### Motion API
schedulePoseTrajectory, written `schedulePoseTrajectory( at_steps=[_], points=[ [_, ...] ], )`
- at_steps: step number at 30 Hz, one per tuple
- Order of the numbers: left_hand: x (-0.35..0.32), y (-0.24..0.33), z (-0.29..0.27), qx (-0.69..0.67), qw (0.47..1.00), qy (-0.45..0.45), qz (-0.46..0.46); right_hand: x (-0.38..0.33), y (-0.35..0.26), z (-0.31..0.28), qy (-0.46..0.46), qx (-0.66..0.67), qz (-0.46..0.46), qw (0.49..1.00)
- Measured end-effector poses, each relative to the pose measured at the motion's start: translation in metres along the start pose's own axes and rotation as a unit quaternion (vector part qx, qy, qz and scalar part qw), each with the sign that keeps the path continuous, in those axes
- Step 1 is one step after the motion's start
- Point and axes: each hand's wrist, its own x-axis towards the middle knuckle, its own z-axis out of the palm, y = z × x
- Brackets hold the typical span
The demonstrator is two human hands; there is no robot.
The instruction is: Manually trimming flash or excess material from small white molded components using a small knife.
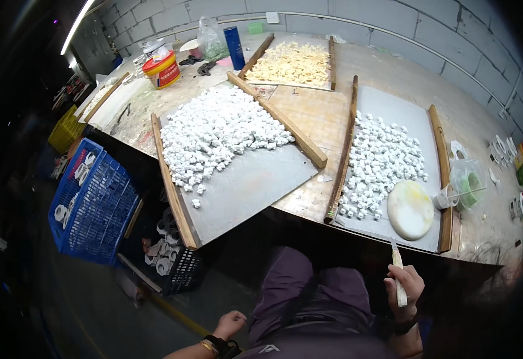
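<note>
1. On my feed the right hand (410, 286) is grasping a slim pale tool (400, 286), fingers wrapped about its handle, thin tip pointing away from the body toward the near edge of the right-hand board.
2. The left hand (229, 323) is low, beside the purple-clad legs (288, 275); its fingers look curled in (from where I sit, I cannot tell whether they are fully closed or pinch something small).
3. Just beyond the tool's tip I see a round white disc (410, 209) with a yellowish patch, lying on the grey right-hand board (393, 99) near its front edge.
4. Small white pieces (381, 161) spread behind and left of the disc, between wooden strips; a white cup (445, 197) sits at the right strip (440, 143).
5. To the left, I have a second grey board (255, 179) heaped with more white pieces (219, 128).
6. Pale yellow pieces (291, 63) lie farther back on the table (477, 239).
7. A blue basket (96, 209) stands left, beside a black crate (183, 275).
</note>
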Motion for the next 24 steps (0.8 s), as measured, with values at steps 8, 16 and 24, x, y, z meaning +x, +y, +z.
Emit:
schedulePoseTrajectory(
  at_steps=[8, 16, 24],
  points=[
    [0.014, 0.146, 0.023, -0.135, 0.979, -0.047, 0.146, -0.006, 0.007, -0.018, 0.044, -0.027, 0.007, 0.999],
    [-0.008, 0.199, 0.054, -0.197, 0.95, -0.144, 0.193, 0.001, 0.032, -0.079, 0.197, -0.054, 0.033, 0.978],
    [-0.013, 0.241, 0.069, -0.173, 0.952, -0.157, 0.196, -0.021, 0.058, -0.132, 0.415, 0.194, 0.299, 0.837]
  ],
)
